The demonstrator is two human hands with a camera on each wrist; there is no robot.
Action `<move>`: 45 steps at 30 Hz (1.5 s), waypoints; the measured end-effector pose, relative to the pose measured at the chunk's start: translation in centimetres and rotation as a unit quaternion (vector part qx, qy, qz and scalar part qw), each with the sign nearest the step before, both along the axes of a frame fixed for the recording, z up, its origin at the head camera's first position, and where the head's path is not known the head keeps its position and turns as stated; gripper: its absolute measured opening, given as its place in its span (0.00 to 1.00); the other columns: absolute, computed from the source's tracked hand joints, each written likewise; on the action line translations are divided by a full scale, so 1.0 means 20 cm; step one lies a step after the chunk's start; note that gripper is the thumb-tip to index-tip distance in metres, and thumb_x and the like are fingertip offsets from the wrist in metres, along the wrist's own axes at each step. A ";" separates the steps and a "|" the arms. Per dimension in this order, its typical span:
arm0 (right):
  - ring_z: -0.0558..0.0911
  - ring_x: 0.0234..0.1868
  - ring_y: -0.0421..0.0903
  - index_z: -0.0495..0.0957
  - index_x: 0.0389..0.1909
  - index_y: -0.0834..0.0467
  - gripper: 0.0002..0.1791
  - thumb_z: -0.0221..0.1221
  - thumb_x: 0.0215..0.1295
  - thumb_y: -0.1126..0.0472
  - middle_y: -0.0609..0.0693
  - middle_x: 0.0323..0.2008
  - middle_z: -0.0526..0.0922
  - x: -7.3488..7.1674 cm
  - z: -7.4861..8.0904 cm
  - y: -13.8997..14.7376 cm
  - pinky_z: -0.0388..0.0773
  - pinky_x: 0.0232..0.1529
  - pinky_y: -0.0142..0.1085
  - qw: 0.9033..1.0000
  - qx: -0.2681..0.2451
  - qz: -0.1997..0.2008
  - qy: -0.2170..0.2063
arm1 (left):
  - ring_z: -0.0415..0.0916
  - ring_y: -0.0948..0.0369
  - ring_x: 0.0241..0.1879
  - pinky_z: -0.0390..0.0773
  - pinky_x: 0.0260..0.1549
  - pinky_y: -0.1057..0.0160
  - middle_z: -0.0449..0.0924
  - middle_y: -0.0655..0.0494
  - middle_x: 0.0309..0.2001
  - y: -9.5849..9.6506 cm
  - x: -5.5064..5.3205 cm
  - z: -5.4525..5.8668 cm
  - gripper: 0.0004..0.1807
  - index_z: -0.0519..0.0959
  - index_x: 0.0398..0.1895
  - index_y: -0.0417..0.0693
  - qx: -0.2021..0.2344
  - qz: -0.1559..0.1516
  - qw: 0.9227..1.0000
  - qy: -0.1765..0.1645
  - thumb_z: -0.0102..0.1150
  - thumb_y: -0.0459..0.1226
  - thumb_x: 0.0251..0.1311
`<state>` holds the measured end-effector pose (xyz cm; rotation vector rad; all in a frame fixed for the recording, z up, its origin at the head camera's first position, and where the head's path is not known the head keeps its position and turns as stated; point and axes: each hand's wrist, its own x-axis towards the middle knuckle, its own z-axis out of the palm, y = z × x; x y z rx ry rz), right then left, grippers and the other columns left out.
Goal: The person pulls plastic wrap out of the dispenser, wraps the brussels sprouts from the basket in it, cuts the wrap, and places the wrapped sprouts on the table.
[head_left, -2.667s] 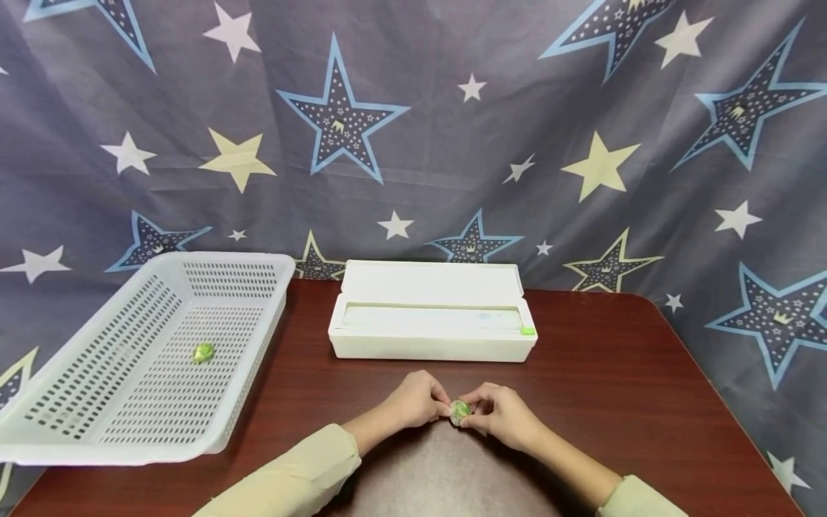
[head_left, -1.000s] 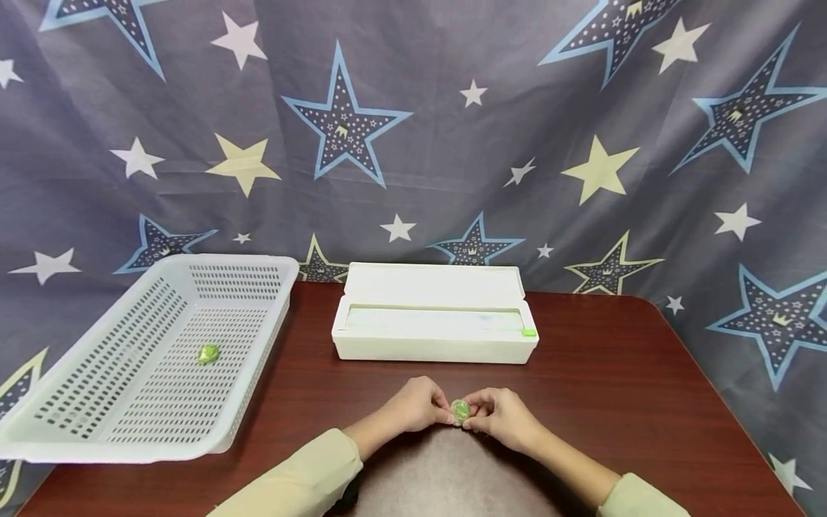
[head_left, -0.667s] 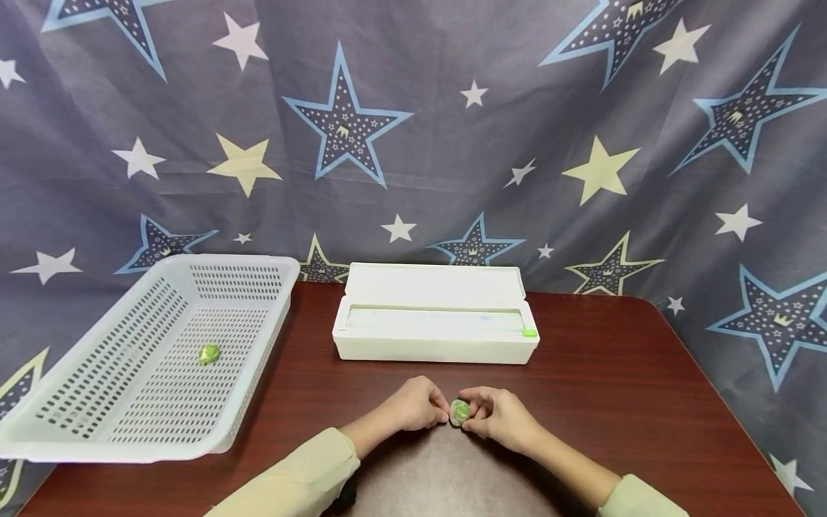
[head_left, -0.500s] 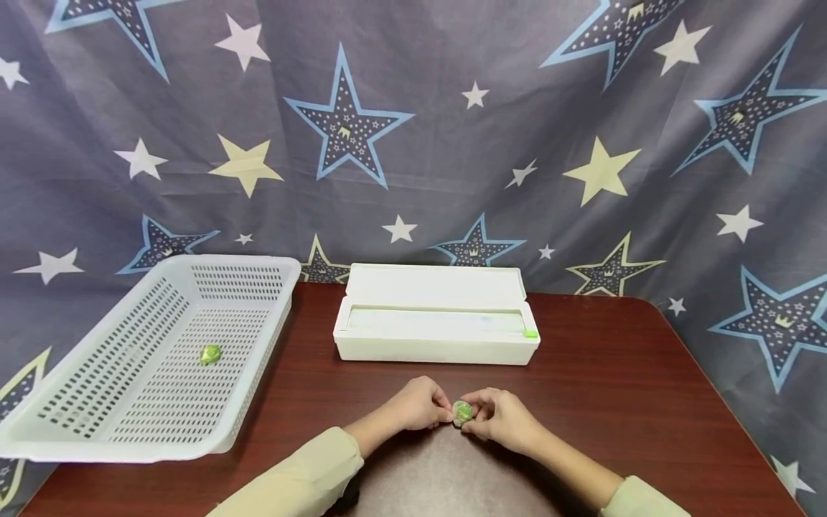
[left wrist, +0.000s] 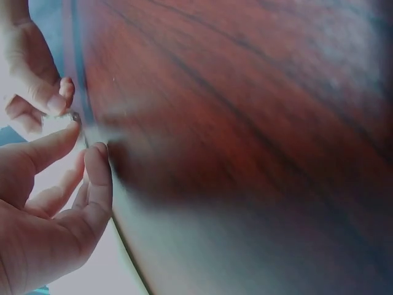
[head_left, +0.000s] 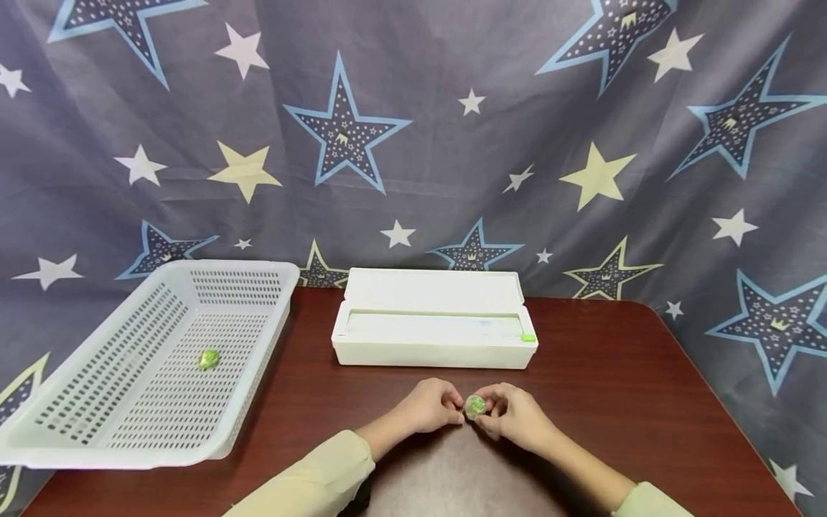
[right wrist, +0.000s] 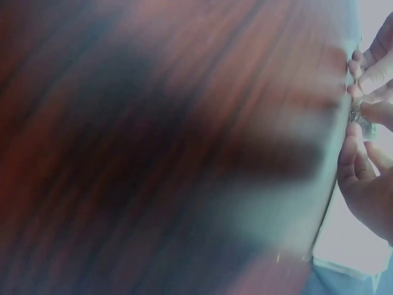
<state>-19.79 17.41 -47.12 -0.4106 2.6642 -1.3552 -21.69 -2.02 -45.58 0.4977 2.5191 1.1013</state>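
A small Brussels sprout (head_left: 476,407), shiny as if wrapped in clear film, is held just above the table by my right hand (head_left: 520,418), between thumb and fingers. My left hand (head_left: 431,408) is right beside it, thumb and forefinger parted with nothing seen between them. In the left wrist view the left hand (left wrist: 58,212) has loosely bent fingers, one tip close to the sprout. The right wrist view shows the sprout (right wrist: 369,129) at the fingertips of the right hand (right wrist: 371,190), partly covered. Whether a left fingertip touches it I cannot tell.
Behind the hands stands a white cling film box (head_left: 434,353), lid raised, with a green slider (head_left: 528,337) at its right end. To the left, a white perforated basket (head_left: 255,373) contains another sprout (head_left: 208,360). A star-patterned curtain (head_left: 413,194) hangs behind the brown table (head_left: 620,388).
Both hands and the sprout have shifted slightly right. The left thumb and fingertips, earlier together at the sprout's left side, have parted. The right hand keeps its hold.
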 end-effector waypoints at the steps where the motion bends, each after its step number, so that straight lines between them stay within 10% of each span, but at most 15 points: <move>1: 0.72 0.23 0.34 0.80 0.40 0.59 0.15 0.68 0.49 0.63 0.51 0.29 0.76 0.00 0.00 0.01 0.72 0.21 0.28 1.000 0.001 -0.005 0.000 | 0.71 0.67 0.22 0.72 0.24 0.69 0.77 0.59 0.23 -0.01 0.00 0.00 0.07 0.81 0.33 0.42 0.006 0.000 1.000 -0.005 0.67 0.34 0.49; 30: 0.74 0.24 0.36 0.78 0.47 0.63 0.20 0.65 0.51 0.64 0.53 0.32 0.77 -0.16 0.00 0.55 0.71 0.22 0.30 0.989 0.082 -0.124 0.024 | 0.77 0.61 0.26 0.75 0.24 0.66 0.81 0.54 0.29 -0.35 -0.10 0.03 0.12 0.81 0.37 0.41 0.077 0.082 0.994 0.009 0.64 0.40 0.53; 45: 0.75 0.24 0.41 0.74 0.52 0.67 0.23 0.62 0.56 0.62 0.56 0.34 0.78 -0.25 -0.01 0.54 0.72 0.25 0.33 0.986 0.087 -0.140 0.002 | 0.78 0.56 0.24 0.76 0.21 0.61 0.83 0.52 0.30 -0.50 -0.12 0.03 0.11 0.81 0.36 0.39 0.128 0.170 0.977 0.025 0.65 0.37 0.53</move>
